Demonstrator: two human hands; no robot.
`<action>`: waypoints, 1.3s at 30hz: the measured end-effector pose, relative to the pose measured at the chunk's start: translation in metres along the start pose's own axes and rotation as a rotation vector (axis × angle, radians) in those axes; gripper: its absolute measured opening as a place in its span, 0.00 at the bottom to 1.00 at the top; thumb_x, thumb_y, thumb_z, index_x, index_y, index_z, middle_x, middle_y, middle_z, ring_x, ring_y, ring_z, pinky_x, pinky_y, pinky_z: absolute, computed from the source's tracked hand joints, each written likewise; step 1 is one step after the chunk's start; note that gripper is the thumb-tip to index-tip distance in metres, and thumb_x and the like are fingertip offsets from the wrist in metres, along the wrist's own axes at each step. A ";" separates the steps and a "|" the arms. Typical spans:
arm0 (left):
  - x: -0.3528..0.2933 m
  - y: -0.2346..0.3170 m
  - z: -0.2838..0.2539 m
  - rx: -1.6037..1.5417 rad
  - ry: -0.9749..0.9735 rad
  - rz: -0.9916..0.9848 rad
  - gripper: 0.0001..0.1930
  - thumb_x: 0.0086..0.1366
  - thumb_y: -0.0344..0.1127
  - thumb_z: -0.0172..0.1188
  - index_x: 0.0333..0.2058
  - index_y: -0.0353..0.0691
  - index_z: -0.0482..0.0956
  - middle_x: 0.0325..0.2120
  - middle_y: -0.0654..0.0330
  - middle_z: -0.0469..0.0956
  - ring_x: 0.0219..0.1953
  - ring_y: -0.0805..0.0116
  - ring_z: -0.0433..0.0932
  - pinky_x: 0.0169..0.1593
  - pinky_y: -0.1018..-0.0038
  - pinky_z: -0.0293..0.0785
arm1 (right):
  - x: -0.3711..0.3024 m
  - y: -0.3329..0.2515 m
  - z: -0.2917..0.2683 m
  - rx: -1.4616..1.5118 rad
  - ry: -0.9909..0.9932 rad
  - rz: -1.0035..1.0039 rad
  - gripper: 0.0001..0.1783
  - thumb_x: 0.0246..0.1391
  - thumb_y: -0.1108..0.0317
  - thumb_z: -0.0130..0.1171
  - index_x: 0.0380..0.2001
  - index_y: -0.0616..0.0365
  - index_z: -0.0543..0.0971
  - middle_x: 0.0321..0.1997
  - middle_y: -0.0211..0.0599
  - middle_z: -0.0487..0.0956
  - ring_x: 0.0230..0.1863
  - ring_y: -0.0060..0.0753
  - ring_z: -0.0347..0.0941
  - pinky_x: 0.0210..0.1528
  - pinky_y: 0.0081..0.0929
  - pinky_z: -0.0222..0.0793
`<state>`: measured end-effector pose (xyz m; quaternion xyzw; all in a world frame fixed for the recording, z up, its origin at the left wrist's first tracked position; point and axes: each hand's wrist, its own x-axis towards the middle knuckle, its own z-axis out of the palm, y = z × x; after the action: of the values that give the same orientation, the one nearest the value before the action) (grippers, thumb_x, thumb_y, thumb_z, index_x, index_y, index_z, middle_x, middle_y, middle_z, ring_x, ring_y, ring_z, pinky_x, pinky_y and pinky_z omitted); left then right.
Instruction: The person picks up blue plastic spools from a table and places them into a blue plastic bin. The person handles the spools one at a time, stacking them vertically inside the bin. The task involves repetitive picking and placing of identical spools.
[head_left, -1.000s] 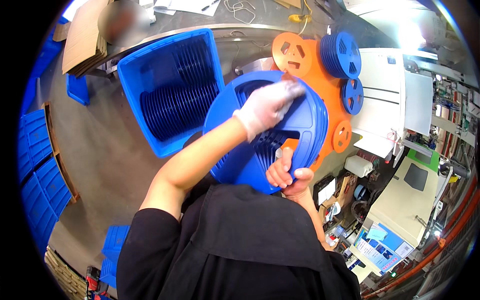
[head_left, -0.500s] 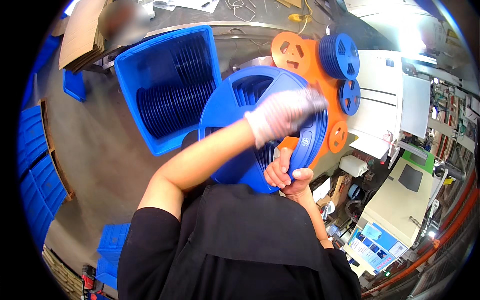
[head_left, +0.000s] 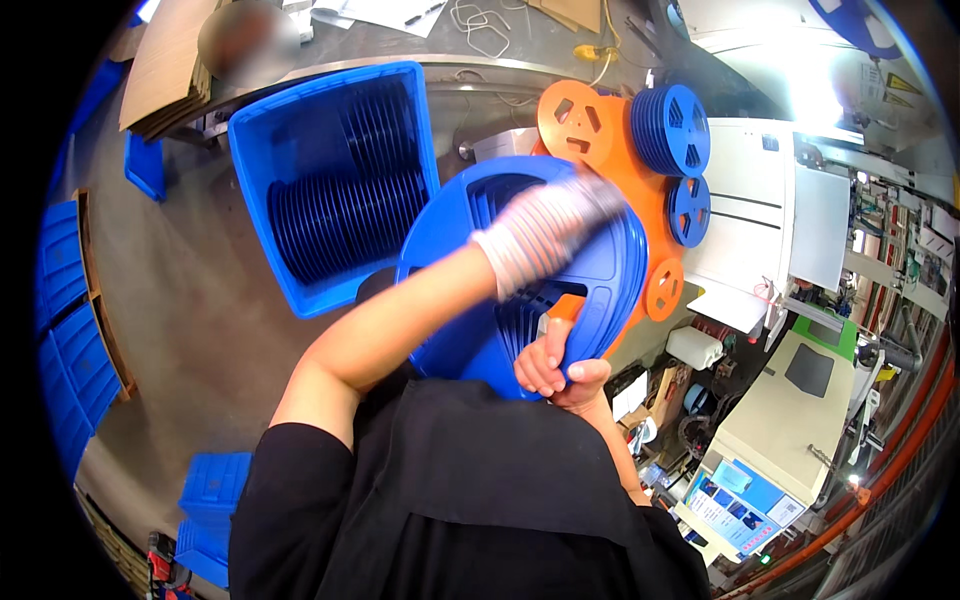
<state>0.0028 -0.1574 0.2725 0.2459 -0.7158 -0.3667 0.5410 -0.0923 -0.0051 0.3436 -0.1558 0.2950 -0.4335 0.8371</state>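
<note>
A stack of large blue plastic reels (head_left: pixel 600 300), with cut-out windows, stands tilted in front of my body. My bare right hand (head_left: pixel 562 370) is closed round the near rim of the front reel, fingers through a window and thumb on the outer edge. Over the reel's upper face is my left hand (head_left: pixel 540 235) in a pale striped glove. Its fingers are dark and smeared by motion near the far right rim, so whether they hold anything does not show. An orange reel-shaped stand (head_left: pixel 650 220) lies beyond the stack.
A blue crate (head_left: pixel 330 190) to the left holds rows of blue reels. Smaller blue reels (head_left: pixel 685 130) sit on the orange stand. At the right are a beige machine (head_left: pixel 780 400) and a white cabinet (head_left: pixel 750 190). A metal table (head_left: pixel 400 50) runs along the back.
The gloved left hand has shifted slightly left and down over the reel face, still blurred. My right hand keeps its grip on the rim, and the whole view has shifted slightly.
</note>
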 end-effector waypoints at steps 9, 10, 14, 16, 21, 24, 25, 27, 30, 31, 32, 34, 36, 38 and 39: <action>-0.058 -0.018 -0.043 0.167 -0.135 -0.168 0.22 0.52 0.22 0.52 0.48 0.38 0.75 0.40 0.51 0.78 0.42 0.54 0.78 0.45 0.66 0.76 | -0.026 -0.004 -0.022 0.041 -0.007 -0.149 0.13 0.41 0.59 0.58 0.25 0.53 0.68 0.11 0.24 0.65 0.13 0.23 0.62 0.23 0.25 0.61; -0.070 -0.020 -0.045 0.331 -0.060 0.027 0.21 0.52 0.21 0.51 0.47 0.37 0.75 0.39 0.52 0.78 0.36 0.56 0.79 0.39 0.67 0.78 | -0.029 -0.006 -0.026 0.066 -0.011 -0.172 0.13 0.41 0.59 0.58 0.25 0.53 0.68 0.11 0.24 0.64 0.13 0.23 0.62 0.23 0.25 0.61; -0.062 0.019 -0.097 -0.036 0.152 -0.436 0.18 0.59 0.17 0.48 0.46 0.37 0.77 0.37 0.56 0.79 0.22 0.75 0.74 0.24 0.80 0.72 | -0.027 -0.021 -0.029 0.137 0.010 -0.265 0.12 0.43 0.60 0.57 0.25 0.53 0.67 0.09 0.23 0.64 0.11 0.21 0.61 0.19 0.23 0.60; -0.091 0.005 -0.101 -0.081 0.325 -0.474 0.23 0.53 0.15 0.50 0.49 0.37 0.75 0.34 0.56 0.80 0.19 0.73 0.74 0.25 0.78 0.73 | -0.026 -0.031 -0.028 0.138 -0.026 -0.298 0.12 0.45 0.61 0.57 0.25 0.53 0.66 0.09 0.21 0.64 0.11 0.20 0.61 0.19 0.22 0.61; -0.115 0.023 -0.135 0.278 -0.427 -0.285 0.32 0.48 0.22 0.58 0.56 0.42 0.70 0.51 0.49 0.74 0.39 0.58 0.80 0.41 0.68 0.79 | -0.020 -0.052 -0.028 0.177 -0.015 -0.357 0.14 0.52 0.63 0.60 0.27 0.52 0.63 0.12 0.21 0.66 0.13 0.17 0.64 0.20 0.20 0.61; -0.112 0.042 -0.128 0.521 -0.833 -0.262 0.32 0.48 0.26 0.57 0.56 0.48 0.70 0.58 0.52 0.68 0.35 0.58 0.78 0.37 0.66 0.78 | -0.011 -0.061 -0.028 0.219 -0.020 -0.381 0.15 0.56 0.63 0.59 0.30 0.52 0.62 0.15 0.21 0.66 0.16 0.17 0.64 0.24 0.20 0.60; -0.117 0.042 -0.121 0.539 -0.753 -0.235 0.31 0.48 0.27 0.58 0.56 0.47 0.70 0.58 0.53 0.68 0.35 0.58 0.77 0.36 0.65 0.77 | -0.007 -0.065 -0.027 0.234 -0.053 -0.356 0.14 0.56 0.64 0.58 0.31 0.53 0.62 0.17 0.22 0.66 0.18 0.18 0.63 0.27 0.21 0.60; -0.135 0.030 -0.103 0.579 -0.637 -0.179 0.27 0.50 0.28 0.58 0.52 0.46 0.71 0.56 0.56 0.70 0.34 0.58 0.77 0.35 0.64 0.77 | -0.002 -0.068 -0.024 0.249 -0.069 -0.331 0.15 0.56 0.64 0.59 0.31 0.52 0.61 0.17 0.22 0.66 0.18 0.18 0.63 0.28 0.21 0.61; -0.144 0.026 -0.102 0.540 -0.679 -0.164 0.24 0.51 0.28 0.57 0.50 0.44 0.72 0.55 0.58 0.71 0.34 0.59 0.77 0.34 0.64 0.77 | 0.000 -0.072 -0.029 0.123 0.006 -0.312 0.21 0.58 0.55 0.57 0.44 0.60 0.66 0.22 0.30 0.70 0.24 0.25 0.67 0.32 0.25 0.65; -0.150 0.029 -0.105 0.535 -0.675 -0.168 0.23 0.51 0.30 0.58 0.48 0.41 0.72 0.52 0.55 0.74 0.36 0.59 0.77 0.33 0.66 0.77 | 0.001 -0.074 -0.022 -0.002 0.149 -0.306 0.26 0.58 0.51 0.56 0.48 0.63 0.66 0.25 0.34 0.72 0.26 0.29 0.69 0.33 0.27 0.67; -0.157 0.026 -0.106 0.430 -0.574 -0.155 0.21 0.53 0.30 0.57 0.48 0.40 0.72 0.50 0.54 0.74 0.35 0.60 0.78 0.32 0.67 0.77 | 0.004 -0.077 -0.014 -0.126 0.288 -0.306 0.32 0.58 0.48 0.55 0.53 0.65 0.67 0.27 0.38 0.75 0.27 0.32 0.71 0.35 0.28 0.69; -0.171 0.020 -0.110 0.224 -0.369 -0.118 0.17 0.58 0.30 0.56 0.48 0.39 0.72 0.47 0.52 0.76 0.32 0.64 0.80 0.30 0.71 0.77 | 0.014 -0.077 -0.003 -0.073 0.406 -0.243 0.35 0.61 0.48 0.50 0.59 0.68 0.63 0.36 0.43 0.76 0.37 0.38 0.72 0.45 0.36 0.70; -0.189 0.035 -0.117 -0.572 -0.261 -0.723 0.15 0.65 0.32 0.55 0.49 0.36 0.71 0.46 0.53 0.76 0.28 0.63 0.80 0.32 0.71 0.78 | 0.013 -0.079 -0.015 -0.229 0.484 -0.192 0.31 0.63 0.51 0.48 0.56 0.68 0.67 0.31 0.37 0.72 0.32 0.33 0.69 0.43 0.34 0.69; -0.193 0.046 -0.127 -0.935 0.024 -1.048 0.15 0.67 0.33 0.56 0.50 0.34 0.71 0.45 0.53 0.76 0.32 0.60 0.81 0.37 0.68 0.79 | 0.006 -0.074 -0.033 -0.205 0.432 -0.194 0.23 0.64 0.54 0.47 0.50 0.65 0.71 0.23 0.30 0.66 0.26 0.27 0.63 0.35 0.31 0.66; -0.211 0.032 -0.126 -0.991 0.142 -1.018 0.18 0.64 0.34 0.60 0.51 0.35 0.71 0.46 0.53 0.75 0.46 0.59 0.78 0.50 0.65 0.75 | 0.002 -0.070 -0.035 -0.197 0.445 -0.190 0.22 0.64 0.55 0.47 0.48 0.64 0.72 0.22 0.29 0.66 0.25 0.25 0.62 0.33 0.29 0.66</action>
<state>0.1863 -0.0124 0.1903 0.2977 -0.2244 -0.8391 0.3961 -0.1580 -0.0477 0.3521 -0.1643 0.4969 -0.5031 0.6878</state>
